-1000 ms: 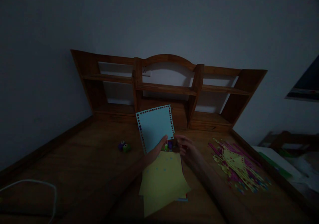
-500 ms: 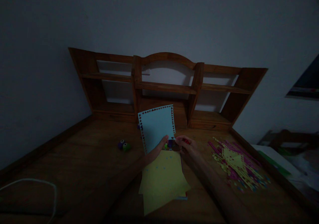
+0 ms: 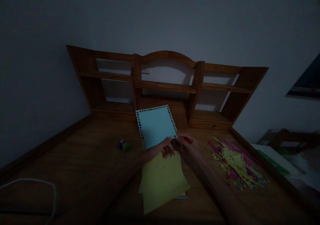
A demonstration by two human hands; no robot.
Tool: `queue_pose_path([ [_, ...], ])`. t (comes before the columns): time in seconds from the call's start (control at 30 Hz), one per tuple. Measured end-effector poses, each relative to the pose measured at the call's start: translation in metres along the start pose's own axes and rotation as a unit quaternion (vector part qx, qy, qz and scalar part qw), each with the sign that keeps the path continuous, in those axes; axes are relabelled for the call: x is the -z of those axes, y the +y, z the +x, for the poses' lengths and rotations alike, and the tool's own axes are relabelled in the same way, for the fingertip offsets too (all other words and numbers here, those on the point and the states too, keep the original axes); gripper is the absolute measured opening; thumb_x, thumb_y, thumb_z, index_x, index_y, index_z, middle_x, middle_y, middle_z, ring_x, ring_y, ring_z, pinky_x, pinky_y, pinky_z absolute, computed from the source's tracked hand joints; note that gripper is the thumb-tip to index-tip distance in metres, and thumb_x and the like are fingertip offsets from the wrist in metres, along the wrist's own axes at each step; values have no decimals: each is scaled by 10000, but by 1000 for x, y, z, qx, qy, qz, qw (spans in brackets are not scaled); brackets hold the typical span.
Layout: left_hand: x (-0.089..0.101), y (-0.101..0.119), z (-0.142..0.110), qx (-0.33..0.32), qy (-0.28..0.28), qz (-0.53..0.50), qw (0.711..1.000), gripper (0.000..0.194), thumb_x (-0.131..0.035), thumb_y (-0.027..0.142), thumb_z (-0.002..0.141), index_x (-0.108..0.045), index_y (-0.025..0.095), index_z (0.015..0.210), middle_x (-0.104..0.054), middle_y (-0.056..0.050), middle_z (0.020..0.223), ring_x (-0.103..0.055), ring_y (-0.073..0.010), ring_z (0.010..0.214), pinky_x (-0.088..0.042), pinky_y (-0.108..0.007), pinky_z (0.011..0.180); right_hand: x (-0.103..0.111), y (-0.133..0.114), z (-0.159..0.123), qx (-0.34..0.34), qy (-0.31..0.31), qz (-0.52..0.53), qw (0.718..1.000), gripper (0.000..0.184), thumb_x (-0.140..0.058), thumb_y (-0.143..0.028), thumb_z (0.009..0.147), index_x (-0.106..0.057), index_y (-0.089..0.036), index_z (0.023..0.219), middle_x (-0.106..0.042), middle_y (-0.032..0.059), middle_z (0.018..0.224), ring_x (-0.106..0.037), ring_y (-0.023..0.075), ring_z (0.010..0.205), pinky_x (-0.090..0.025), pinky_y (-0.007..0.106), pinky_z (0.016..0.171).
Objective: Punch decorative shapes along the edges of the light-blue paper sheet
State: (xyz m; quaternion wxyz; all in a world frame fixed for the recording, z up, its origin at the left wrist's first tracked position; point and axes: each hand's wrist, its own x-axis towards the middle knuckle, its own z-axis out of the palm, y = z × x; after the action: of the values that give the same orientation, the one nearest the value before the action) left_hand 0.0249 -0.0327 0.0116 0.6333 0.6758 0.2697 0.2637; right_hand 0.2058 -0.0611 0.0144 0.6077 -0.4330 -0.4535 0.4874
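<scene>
A light blue sheet (image 3: 156, 125), with small dark holes along its left, top and right edges, stands tilted in front of the shelf. My left hand (image 3: 165, 147) grips its lower edge, the thumb on the sheet and the fingers curled below. At the lower right corner my right hand (image 3: 187, 145) closes around a small red craft punch (image 3: 188, 140), mostly hidden by the fingers. Below both hands lie yellow sheets (image 3: 163, 185) with small blue spots. A purple punch (image 3: 121, 143) and a green punch (image 3: 126, 147) sit together to the left.
A wooden shelf unit (image 3: 165, 86) spans the back of the desk. To the right lies a pile of punched yellow and magenta paper strips (image 3: 236, 161), with loose bits around it. A white cable (image 3: 37, 181) curves at the front left. Raised wooden edges (image 3: 270, 170) border the desk.
The blue sheet's top has tilted left and it sits lower. My left hand has turned, its curled fingers now showing below the sheet. My right hand stays at the corner with the red punch.
</scene>
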Motion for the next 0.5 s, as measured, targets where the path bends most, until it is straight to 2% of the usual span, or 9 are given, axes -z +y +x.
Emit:
queue_pose_path([
  [0.07,-2,0,2,51,-113,14,992,730,-301,732,853,-676,109,790,-658,-96,715,-514,-121,513,-412,-254,490,1,-4,0,17,8,-9,1000,243,-808,-383,631,-721,-202,769,-677,21,704,-568,142,593,-424,253,549],
  [0.1,-5,2,0,68,-145,14,987,694,-367,729,833,-676,108,825,-672,-99,713,-502,-117,481,-390,-243,443,1,-5,1,28,11,-18,999,241,-799,-385,639,-723,-202,775,-689,28,730,-592,157,639,-447,265,595],
  [0.17,-12,12,-7,77,-204,9,976,592,-441,665,846,-678,136,961,-710,-94,795,-452,-94,428,-329,-223,386,3,-6,1,53,17,-44,997,231,-778,-387,661,-725,-204,791,-700,37,762,-615,177,697,-469,281,659],
  [0.2,-15,21,-13,93,-241,4,966,571,-463,659,837,-687,149,961,-716,-92,780,-440,-99,403,-304,-229,362,4,-6,1,61,19,-59,996,223,-767,-387,673,-725,-206,795,-700,38,761,-616,181,703,-472,286,671],
  [0.27,-19,40,-26,98,-255,-14,962,479,-527,609,834,-710,184,956,-724,-82,797,-410,-94,399,-272,-238,367,5,-6,2,70,27,-84,994,205,-750,-384,687,-721,-207,786,-695,40,750,-613,184,700,-476,292,678],
  [0.37,-13,68,-43,152,-402,-27,903,526,-618,671,734,-717,219,985,-692,-68,671,-460,-149,406,-323,-287,380,5,-4,2,73,35,-100,992,183,-737,-370,693,-713,-206,770,-688,43,742,-607,185,692,-481,299,677],
  [0.43,-4,77,-49,187,-513,-32,837,719,-667,759,587,-703,198,1034,-688,-96,677,-539,-204,439,-360,-315,363,4,-3,2,72,38,-101,992,183,-729,-367,696,-707,-205,778,-687,43,750,-606,184,691,-482,300,673],
  [0.47,0,77,-49,183,-503,-34,844,766,-731,757,477,-711,187,988,-682,-104,650,-537,-209,414,-356,-319,349,4,-3,2,71,38,-101,992,185,-727,-366,696,-706,-204,783,-688,43,755,-607,184,694,-482,300,672],
  [0.5,4,76,-48,144,-413,-35,899,773,-723,787,427,-721,177,902,-670,-108,618,-495,-185,369,-338,-316,340,4,-2,2,70,38,-99,992,184,-724,-365,697,-705,-205,786,-689,43,759,-608,184,697,-483,302,673],
])
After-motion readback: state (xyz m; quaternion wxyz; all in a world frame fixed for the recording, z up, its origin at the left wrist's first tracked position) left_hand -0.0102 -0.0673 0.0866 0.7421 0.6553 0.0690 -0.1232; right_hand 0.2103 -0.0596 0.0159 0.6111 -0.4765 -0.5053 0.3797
